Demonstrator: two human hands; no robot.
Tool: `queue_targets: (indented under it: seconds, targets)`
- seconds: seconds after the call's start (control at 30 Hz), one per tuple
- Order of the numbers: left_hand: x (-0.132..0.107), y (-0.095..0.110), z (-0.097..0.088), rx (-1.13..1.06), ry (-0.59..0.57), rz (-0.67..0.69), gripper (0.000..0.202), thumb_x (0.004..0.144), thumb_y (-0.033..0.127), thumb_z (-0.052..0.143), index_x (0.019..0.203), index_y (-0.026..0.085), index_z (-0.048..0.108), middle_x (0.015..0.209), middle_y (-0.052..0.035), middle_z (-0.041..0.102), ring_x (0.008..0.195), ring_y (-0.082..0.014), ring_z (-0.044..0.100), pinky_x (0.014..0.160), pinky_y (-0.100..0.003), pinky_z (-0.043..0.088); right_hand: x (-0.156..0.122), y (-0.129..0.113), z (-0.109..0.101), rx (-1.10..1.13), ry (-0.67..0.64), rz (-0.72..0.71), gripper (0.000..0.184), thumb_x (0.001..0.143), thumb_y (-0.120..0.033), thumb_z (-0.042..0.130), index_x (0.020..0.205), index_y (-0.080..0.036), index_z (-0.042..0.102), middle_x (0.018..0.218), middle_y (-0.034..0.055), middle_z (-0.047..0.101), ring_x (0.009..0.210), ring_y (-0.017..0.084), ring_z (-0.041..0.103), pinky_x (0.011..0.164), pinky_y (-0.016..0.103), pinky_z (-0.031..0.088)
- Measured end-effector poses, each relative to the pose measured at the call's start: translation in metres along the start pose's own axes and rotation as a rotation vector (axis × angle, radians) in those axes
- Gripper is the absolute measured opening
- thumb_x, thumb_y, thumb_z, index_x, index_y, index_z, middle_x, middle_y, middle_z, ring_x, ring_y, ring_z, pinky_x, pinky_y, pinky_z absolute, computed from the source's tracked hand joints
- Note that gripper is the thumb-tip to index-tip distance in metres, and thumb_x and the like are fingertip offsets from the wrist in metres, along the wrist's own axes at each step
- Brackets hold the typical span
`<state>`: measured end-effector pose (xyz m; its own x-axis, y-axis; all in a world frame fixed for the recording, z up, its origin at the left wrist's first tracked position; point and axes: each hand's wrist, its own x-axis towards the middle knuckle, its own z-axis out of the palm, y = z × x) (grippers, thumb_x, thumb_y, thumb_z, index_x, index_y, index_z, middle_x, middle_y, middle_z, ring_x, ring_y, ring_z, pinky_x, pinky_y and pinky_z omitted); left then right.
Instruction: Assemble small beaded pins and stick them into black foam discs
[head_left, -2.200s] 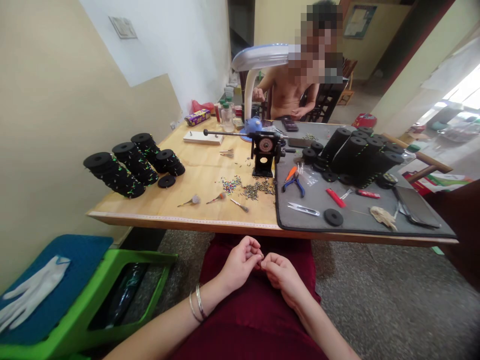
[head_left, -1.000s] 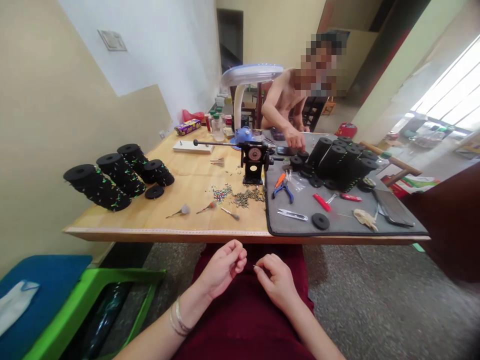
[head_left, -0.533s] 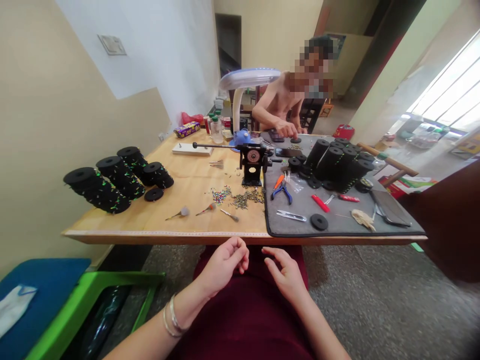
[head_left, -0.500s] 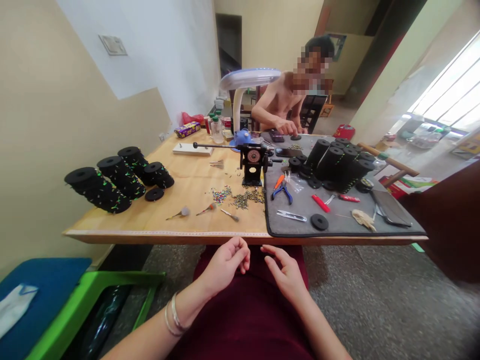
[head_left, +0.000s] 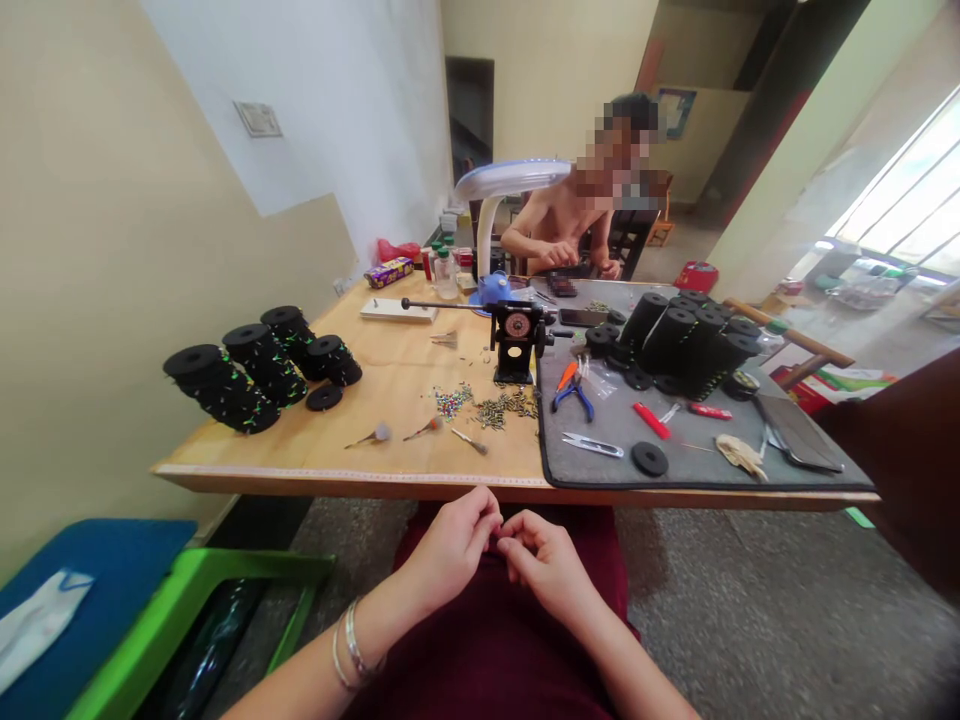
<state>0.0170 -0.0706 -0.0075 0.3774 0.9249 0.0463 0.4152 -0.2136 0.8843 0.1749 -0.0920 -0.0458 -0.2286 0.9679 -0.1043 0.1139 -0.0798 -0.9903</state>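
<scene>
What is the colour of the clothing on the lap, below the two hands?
Dark red; the clothing shows best in the head view, the only one.

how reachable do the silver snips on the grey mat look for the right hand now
Probably yes: the silver snips lie uncovered near the front of the grey mat, though the right hand would likely need to clear the table edge.

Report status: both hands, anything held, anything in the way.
Left hand and right hand curled, nearly touching, over maroon cloth. Anything held: too small to tell. Table edge just beyond; nothing else seen in the way.
</scene>
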Motion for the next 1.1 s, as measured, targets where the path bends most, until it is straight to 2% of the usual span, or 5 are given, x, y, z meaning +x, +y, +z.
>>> queue_targets:
  seconds: [0.2, 0.43, 0.7, 0.97, 1.1]
  targets:
    - [0.009, -0.005, -0.001, 0.069, -0.039, 0.052, 0.014, 0.086, 0.021, 0.043, 0.073, 0.018, 0.050, 0.064, 0.0014, 0.055, 0.058, -0.0123, 0.049, 0.057, -0.023, 0.038, -0.002, 0.003, -0.001, 0.014, 0.053, 0.013, 0.019, 0.080, -0.032, 0.056, 0.068, -0.018, 0.051, 0.041, -0.0087, 0.044, 0.036, 0.006, 0.034, 0.041, 0.019, 0.026]
    - [0.056, -0.033, -0.037, 0.652, 0.222, 0.312, 0.023, 0.081, 0.012, 0.049, 0.101, 0.016, 0.058, 0.102, -0.0114, 0.060, 0.100, -0.0247, 0.050, 0.089, -0.039, 0.040, -0.001, 0.016, -0.009, 0.325, 0.236, 0.099, 0.030, 0.076, -0.044, 0.062, 0.070, -0.018, 0.046, 0.034, -0.0125, 0.035, 0.032, 0.004, 0.022, 0.037, 0.018, 0.014]
    - [0.086, -0.047, -0.040, 0.992, 0.048, 0.314, 0.017, 0.084, 0.009, 0.043, 0.082, 0.015, 0.059, 0.086, -0.0100, 0.059, 0.086, -0.0246, 0.051, 0.078, -0.037, 0.041, -0.006, 0.028, -0.018, 0.550, 0.340, 0.164, 0.034, 0.070, -0.046, 0.069, 0.072, -0.019, 0.050, 0.031, -0.0140, 0.031, 0.030, 0.003, 0.016, 0.033, 0.017, 0.011]
    - [0.092, -0.041, -0.045, 0.988, -0.045, 0.292, 0.017, 0.084, 0.009, 0.041, 0.080, 0.015, 0.057, 0.083, -0.0106, 0.058, 0.086, -0.0249, 0.052, 0.077, -0.037, 0.040, -0.005, 0.020, -0.021, 0.681, 0.339, 0.179, 0.029, 0.068, -0.038, 0.073, 0.072, -0.018, 0.053, 0.055, -0.0047, 0.060, 0.030, 0.000, 0.021, 0.032, 0.016, 0.010]
    - [0.084, -0.026, -0.043, 0.801, 0.004, 0.250, 0.014, 0.084, 0.013, 0.041, 0.079, 0.016, 0.053, 0.079, -0.0085, 0.058, 0.080, -0.0232, 0.053, 0.074, -0.037, 0.042, -0.006, 0.015, -0.022, 0.704, 0.354, 0.175, 0.026, 0.067, -0.036, 0.074, 0.070, -0.017, 0.056, 0.061, -0.0032, 0.060, 0.035, 0.001, 0.028, 0.034, 0.015, 0.015]
